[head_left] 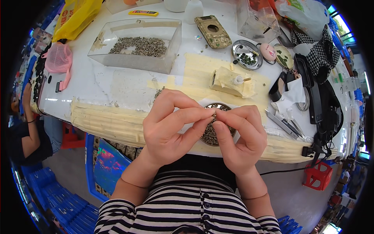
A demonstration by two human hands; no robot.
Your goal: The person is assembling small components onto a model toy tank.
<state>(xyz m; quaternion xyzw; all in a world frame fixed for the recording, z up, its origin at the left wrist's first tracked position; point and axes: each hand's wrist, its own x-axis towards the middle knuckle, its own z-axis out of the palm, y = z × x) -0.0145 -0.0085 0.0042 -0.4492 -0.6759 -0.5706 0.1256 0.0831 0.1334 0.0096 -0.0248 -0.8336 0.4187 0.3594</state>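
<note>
My left hand (pixel 173 126) and my right hand (pixel 242 136) meet at the fingertips over a round metal dish (pixel 221 105) at the table's front edge. Both pinch a tiny piece between thumb and forefinger; it is too small to name. Many small greyish-brown parts (pixel 210 136) lie in the dish, partly covered by my fingers. Just beyond stands a block wrapped in cream tape (pixel 226 82), with a white nozzle-like tip (pixel 238 80) on it. A few loose bits (pixel 159 92) lie beside my left hand.
A clear box (pixel 134 62) of small parts stands at the back left. Back right are a camouflage-patterned case (pixel 212 32), a metal dish with dark green pieces (pixel 247 55) and a clear bin (pixel 258 23). Tweezers (pixel 286 124) lie right. Another person's arm (pixel 29 124) shows at far left.
</note>
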